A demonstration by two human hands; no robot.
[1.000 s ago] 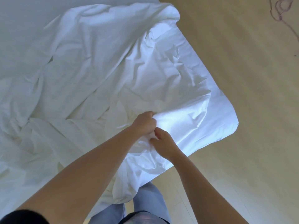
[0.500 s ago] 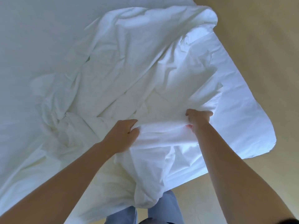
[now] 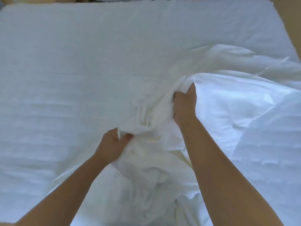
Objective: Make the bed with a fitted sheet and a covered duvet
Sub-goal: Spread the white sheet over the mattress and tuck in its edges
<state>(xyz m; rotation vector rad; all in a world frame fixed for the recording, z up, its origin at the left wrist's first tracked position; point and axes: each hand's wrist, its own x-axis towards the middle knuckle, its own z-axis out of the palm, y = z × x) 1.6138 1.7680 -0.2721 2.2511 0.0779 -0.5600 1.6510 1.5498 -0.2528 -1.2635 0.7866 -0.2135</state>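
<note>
Head view:
- The left hand [image 3: 112, 144] reaches in from the lower left on a bare forearm that slants up and to the right. Its back faces the camera and its fingers are curled.
- It is closed on cloth, with a small fold of the white sheet [image 3: 236, 115] pinched between the thumb and the curled fingers at the hand's upper edge.
- The right hand [image 3: 184, 105] reaches in from the lower right on a bare forearm that slants up and to the left. It is stretched farther from the body than the left hand, and sits above and to the right of it.
- It too is clenched on the sheet. The fingers wrap into a thick bunch of fabric on the hand's left side, and the thumb points up along the raised ridge of cloth.
- Between the two hands the sheet is gathered into twisted creases. Below the left hand and between the forearms it hangs in a rumpled heap towards the person.
- To the right of the right hand the sheet spreads wide and smoother. It is lifted into a billow beyond the hand's knuckles.
- The mattress [image 3: 73, 66], white and faintly textured, lies flat to the left of both hands and beyond them.
- A strip of tan floor [image 3: 291, 25] shows far beyond the right hand, past the mattress edge.
</note>
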